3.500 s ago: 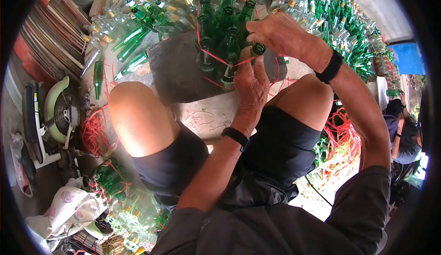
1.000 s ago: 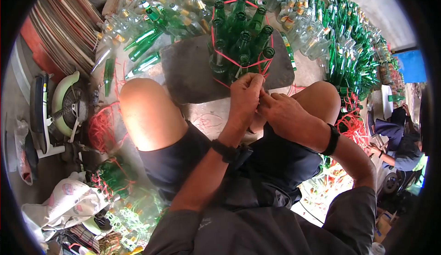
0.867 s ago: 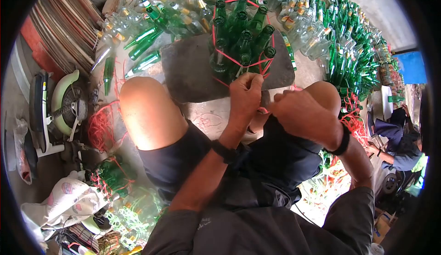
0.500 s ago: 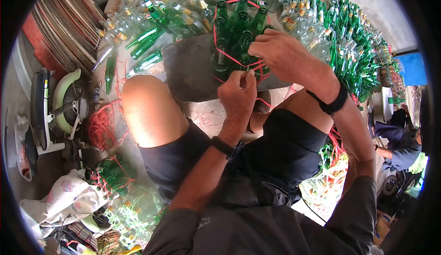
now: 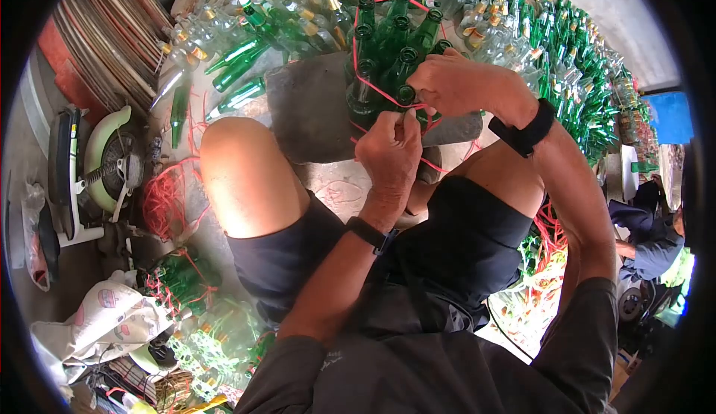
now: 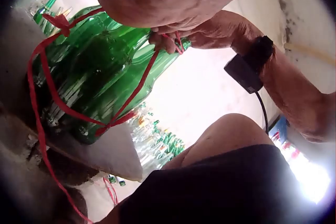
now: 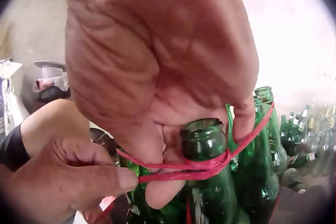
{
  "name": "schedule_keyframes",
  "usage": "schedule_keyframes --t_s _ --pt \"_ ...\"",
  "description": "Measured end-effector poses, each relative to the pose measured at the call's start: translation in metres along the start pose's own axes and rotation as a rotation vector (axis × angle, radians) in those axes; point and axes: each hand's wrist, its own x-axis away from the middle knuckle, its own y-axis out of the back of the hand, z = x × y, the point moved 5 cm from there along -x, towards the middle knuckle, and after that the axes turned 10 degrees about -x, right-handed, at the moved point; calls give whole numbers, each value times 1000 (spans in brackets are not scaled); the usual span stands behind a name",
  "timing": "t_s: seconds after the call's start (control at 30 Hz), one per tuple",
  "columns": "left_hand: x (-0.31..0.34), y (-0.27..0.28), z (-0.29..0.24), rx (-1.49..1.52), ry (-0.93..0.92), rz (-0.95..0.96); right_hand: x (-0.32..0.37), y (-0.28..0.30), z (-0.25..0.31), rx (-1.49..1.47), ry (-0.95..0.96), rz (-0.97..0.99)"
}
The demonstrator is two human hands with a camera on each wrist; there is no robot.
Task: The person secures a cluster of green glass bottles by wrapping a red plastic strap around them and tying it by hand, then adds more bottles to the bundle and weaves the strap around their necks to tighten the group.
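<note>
A cluster of green glass bottles (image 5: 365, 89) stands upright on a dark slab (image 5: 298, 115), with red plastic twine (image 5: 373, 88) looped round its necks. My left hand (image 5: 389, 153) pinches a strand of that twine between thumb and finger, beside the nearest bottle. My right hand (image 5: 473, 86) is at the near right bottles, its fingers curled on the twine. In the right wrist view, the twine (image 7: 207, 166) wraps a bottle neck (image 7: 202, 140) just below the lip and runs to the left thumb (image 7: 113, 179). Lower twine (image 6: 79, 113) circles the bottle bodies in the left wrist view.
Loose green and clear bottles (image 5: 246, 48) lie behind and left of the slab. A large bottle pile (image 5: 574, 71) lines the right wall. Tangled red twine (image 5: 168, 201) lies by the left knee, near a wheel (image 5: 112, 164). Another person (image 5: 652, 235) is at far right.
Both hands were together below the bottles a second ago. The right hand swung out right, then up to the bottle necks; the left stayed low, shifting slightly, still pinching the twine.
</note>
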Motion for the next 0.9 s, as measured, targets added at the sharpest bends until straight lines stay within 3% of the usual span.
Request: schedule_keyframes --t_s 0.13,0.33,0.4,0.6,0.9 --pt "0 1 0 -1 38 35 -2 0 0 14 -5 11" --pt "8 0 7 53 180 147 4 -3 -7 -285 110 -220" --pt "11 -1 7 77 212 181 9 -2 -8 -505 129 -348" --pt "19 -10 -1 245 240 193 15 -7 -18 -848 11 -440" --pt "19 -26 -6 628 641 383 25 0 -26 -1178 -4 -499"
